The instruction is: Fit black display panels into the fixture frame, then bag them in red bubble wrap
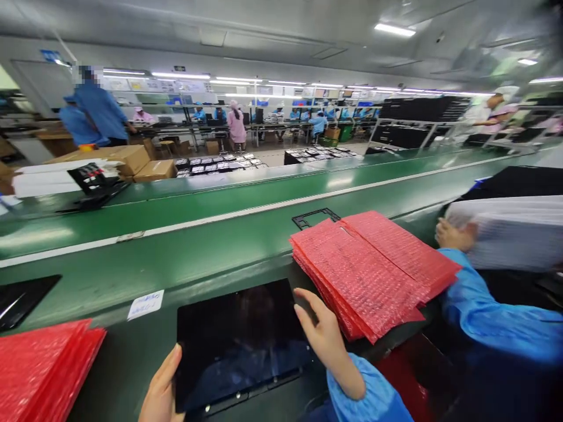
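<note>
Head view: black tablet (237, 346) held between both hands, just above the green conveyor belt (132, 264). Left hand (162, 390) clasping the tablet's left edge; right hand (325, 334) on its right edge, fingers curved over the rim. Hands apart, one at either side. Stack of red bubble-wrap bags (369, 275) just beyond right hand. Co-worker's hand (455, 234) on a white-wrapped stack (510, 234), farther right.

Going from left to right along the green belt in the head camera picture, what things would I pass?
Red bubble-wrap bags → white paper note → black tablet → stack of red bubble-wrap bags → co-worker's hand
</note>
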Motion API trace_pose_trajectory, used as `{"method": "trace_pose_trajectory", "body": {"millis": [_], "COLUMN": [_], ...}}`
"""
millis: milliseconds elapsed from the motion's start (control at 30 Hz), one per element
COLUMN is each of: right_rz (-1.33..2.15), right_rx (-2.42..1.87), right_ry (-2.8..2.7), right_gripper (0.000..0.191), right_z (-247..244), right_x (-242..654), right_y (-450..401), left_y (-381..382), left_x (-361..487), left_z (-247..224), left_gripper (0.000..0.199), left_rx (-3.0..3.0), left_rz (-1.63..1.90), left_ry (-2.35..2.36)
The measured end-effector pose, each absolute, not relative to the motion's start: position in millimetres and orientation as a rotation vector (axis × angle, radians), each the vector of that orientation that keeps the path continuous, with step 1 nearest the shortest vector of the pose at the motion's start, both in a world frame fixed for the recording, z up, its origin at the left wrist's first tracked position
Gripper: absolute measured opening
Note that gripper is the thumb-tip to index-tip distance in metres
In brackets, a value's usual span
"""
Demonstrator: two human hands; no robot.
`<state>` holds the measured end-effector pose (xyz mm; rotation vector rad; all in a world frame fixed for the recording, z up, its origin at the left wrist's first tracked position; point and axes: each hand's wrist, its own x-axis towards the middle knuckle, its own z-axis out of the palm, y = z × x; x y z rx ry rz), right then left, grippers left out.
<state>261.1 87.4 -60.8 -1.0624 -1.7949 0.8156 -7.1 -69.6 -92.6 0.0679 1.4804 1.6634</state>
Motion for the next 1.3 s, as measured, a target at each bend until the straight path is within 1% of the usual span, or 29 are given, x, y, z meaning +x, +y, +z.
{"method": "trace_pose_trajectory", "body": {"millis": [100,167,267,467,567,667,733,833,900,967,1033,1067,1133,1167,1233,1300], "right_rz": [1.316,1.444,1.414,1.370,1.393,1.405,1.339,1.175,1.130,1.162,1.167,1.135,0.999,0.900,0.645,0.334], "right_rx": [-0.994,-0.930,-0.953,-0.980,-0.994,-1.019,-1.070,-1.066,-1.029,-0.992,-0.936,-0.919,-0.961,-1.025,-1.187,-1.337], "right_ry": [-1.771,-1.756,-1.756,-1.704,-1.584,-1.516,-1.532,-1.644,-1.738,-1.848,-1.948,-1.977,-1.974,-1.950,-1.889,-1.876], "right_gripper": [0.045,0.048,0.050,0.044,0.044,0.047,0.051,0.054,0.050,0.039,0.031,0.029,0.028,0.029,0.032,0.035], "right_z": [-56.6,-54.5,-53.9,-56.1,-60.7,-66.8,-69.3,-66.4,-59.4,-49.6,-39.1,-34.3,-26.5,-23.7,-20.3,-19.3], "right_x": [271.1,273.5,274.4,273.8,274.8,278.5,281.6,287.1,293.9,305.3,321.0,330.2,350.7,362.1,387.1,414.3], "right_y": [81.8,76.6,71.4,70.5,72.1,77.1,81.6,84.9,82.5,77.1,71.6,70.3,73.3,78.5,96.8,123.9], "left_y": [-63.3,-60.5,-60.4,-63.5,-65.0,-69.2,-72.5,-72.7,-65.4,-50.2,-27.5,-14.0,15.3,30.2,59.1,85.3], "left_x": [2.3,6.4,8.2,8.6,14.4,18.1,16.2,9.1,3.7,-3.1,-14.1,-21.7,-41.2,-52.5,-76.2,-98.3], "left_z": [-82.2,-79.1,-80.1,-86.9,-80.9,-67.1,-54.2,-31.9,-18.8,-10.7,-9.5,-11.1,-17.0,-20.2,-25.5,-27.9], "left_gripper": [0.038,0.036,0.036,0.040,0.045,0.054,0.049,0.028,0.020,0.023,0.026,0.027,0.034,0.039,0.044,0.038], "left_rx": [-0.161,-0.235,-0.265,-0.146,-0.055,0.200,0.472,1.117,1.569,1.839,1.812,1.692,1.274,1.054,0.793,0.745], "left_rz": [1.684,1.685,1.699,1.719,1.664,1.529,1.443,1.435,1.467,1.428,1.407,1.427,1.543,1.599,1.673,1.634], "left_ry": [1.221,1.157,1.138,1.143,1.157,1.268,1.459,1.642,1.646,1.623,1.689,1.764,1.948,1.972,1.821,1.716]}}
